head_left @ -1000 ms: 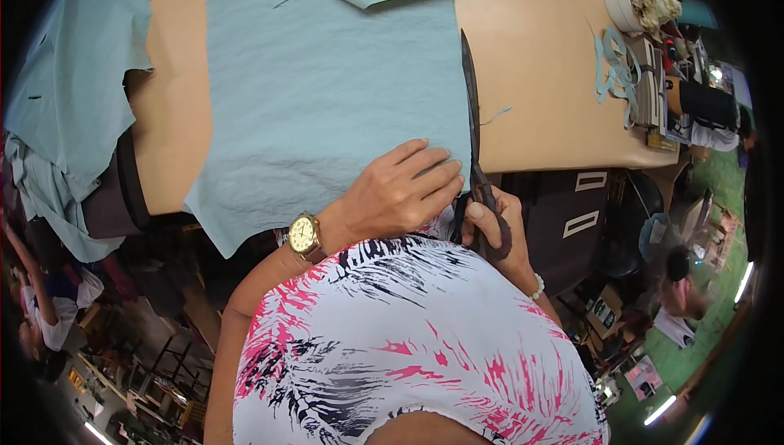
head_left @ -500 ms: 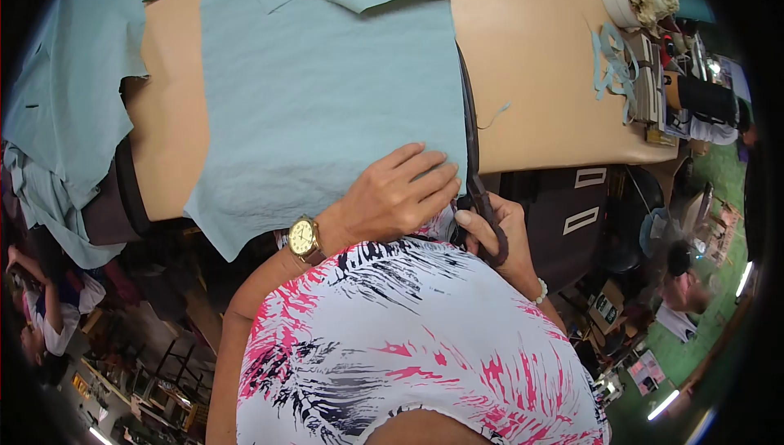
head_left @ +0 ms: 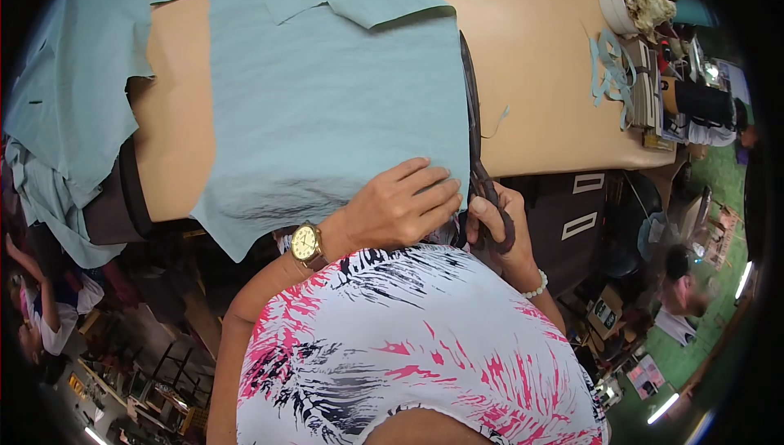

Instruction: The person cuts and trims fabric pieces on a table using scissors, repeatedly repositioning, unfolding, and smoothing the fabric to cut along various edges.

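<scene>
A piece of light blue-green cloth is spread on the tan table, with its lower edge hanging over the front. My left hand, with a gold watch on its wrist, rests flat on the cloth near its lower right corner, fingers stretched out. At the cloth's right edge, my right hand grips dark scissors by the handles. The blades lie lengthwise along that edge, pointing away from me; the cloth partly hides them.
More blue-green cloth drapes over the left side of the tan table. Cloth strips, a stack of books or boxes and a white container sit at right. Other people are in the background.
The scissors and my right hand have moved a little farther forward along the cloth's right edge. My left hand stays flat on the cloth. The view has shifted slightly.
</scene>
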Demonstrator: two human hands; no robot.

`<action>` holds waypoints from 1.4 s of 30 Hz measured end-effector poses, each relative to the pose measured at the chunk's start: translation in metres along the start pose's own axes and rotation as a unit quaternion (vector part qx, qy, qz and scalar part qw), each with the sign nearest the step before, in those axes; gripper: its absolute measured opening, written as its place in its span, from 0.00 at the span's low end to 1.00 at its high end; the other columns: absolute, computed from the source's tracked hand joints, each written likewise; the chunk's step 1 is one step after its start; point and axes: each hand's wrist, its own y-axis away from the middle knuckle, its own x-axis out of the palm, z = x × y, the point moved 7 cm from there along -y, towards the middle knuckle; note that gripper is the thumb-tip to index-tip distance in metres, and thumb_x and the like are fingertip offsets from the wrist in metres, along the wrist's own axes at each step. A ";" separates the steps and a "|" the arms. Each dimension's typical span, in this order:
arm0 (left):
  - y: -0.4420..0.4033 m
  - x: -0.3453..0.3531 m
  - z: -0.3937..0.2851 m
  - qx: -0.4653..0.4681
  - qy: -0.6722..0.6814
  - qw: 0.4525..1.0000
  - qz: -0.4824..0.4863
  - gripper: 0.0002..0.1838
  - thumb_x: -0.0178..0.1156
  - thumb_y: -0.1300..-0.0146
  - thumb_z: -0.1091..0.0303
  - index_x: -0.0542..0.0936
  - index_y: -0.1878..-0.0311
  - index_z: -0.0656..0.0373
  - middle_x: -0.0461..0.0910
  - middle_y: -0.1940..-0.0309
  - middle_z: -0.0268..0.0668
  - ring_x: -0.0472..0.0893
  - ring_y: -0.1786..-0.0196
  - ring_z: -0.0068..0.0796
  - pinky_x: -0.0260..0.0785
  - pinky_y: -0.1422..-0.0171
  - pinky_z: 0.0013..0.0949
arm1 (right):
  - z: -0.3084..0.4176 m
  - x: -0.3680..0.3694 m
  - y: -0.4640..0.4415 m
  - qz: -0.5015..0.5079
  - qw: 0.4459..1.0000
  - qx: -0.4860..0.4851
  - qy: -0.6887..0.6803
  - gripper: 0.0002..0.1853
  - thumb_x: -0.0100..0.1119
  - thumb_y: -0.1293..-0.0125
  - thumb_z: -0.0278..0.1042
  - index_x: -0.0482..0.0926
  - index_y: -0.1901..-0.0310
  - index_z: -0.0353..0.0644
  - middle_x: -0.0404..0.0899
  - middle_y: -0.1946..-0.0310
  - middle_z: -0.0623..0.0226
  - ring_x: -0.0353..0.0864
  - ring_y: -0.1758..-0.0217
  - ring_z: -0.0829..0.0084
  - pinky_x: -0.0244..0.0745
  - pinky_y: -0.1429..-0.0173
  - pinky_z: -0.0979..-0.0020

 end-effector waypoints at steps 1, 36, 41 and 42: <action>0.000 0.000 0.000 0.000 0.000 1.000 -0.001 0.10 0.58 0.54 0.70 0.79 0.66 0.59 0.79 0.61 0.37 0.78 0.55 0.32 0.71 0.51 0.37 | 0.001 0.001 0.000 0.000 1.000 -0.002 -0.001 0.15 0.62 0.44 0.41 0.73 0.73 0.36 0.69 0.85 0.73 0.67 0.86 0.85 0.59 0.82 0.84; -0.110 -0.035 0.202 -0.175 -0.226 0.956 0.058 0.17 0.53 0.41 0.61 0.74 0.50 0.55 0.74 0.61 0.41 0.74 0.56 0.40 0.67 0.52 0.39 | -0.003 -0.010 0.001 0.012 0.999 0.043 0.010 0.11 0.63 0.44 0.35 0.76 0.72 0.35 0.68 0.87 0.78 0.65 0.88 0.88 0.57 0.84 0.84; -0.147 -0.023 0.240 -0.179 -0.263 0.945 0.080 0.19 0.54 0.42 0.60 0.74 0.48 0.54 0.74 0.55 0.40 0.74 0.52 0.40 0.68 0.51 0.40 | -0.003 -0.009 0.002 0.029 0.998 0.047 -0.030 0.12 0.62 0.43 0.34 0.77 0.67 0.32 0.68 0.86 0.78 0.64 0.88 0.89 0.57 0.84 0.85; -0.147 -0.023 0.238 -0.175 -0.252 0.950 0.061 0.19 0.54 0.42 0.60 0.73 0.47 0.54 0.74 0.54 0.40 0.74 0.51 0.40 0.68 0.50 0.39 | -0.004 -0.009 0.002 0.031 0.998 0.047 -0.037 0.12 0.61 0.43 0.34 0.77 0.66 0.32 0.69 0.86 0.78 0.64 0.88 0.89 0.57 0.84 0.85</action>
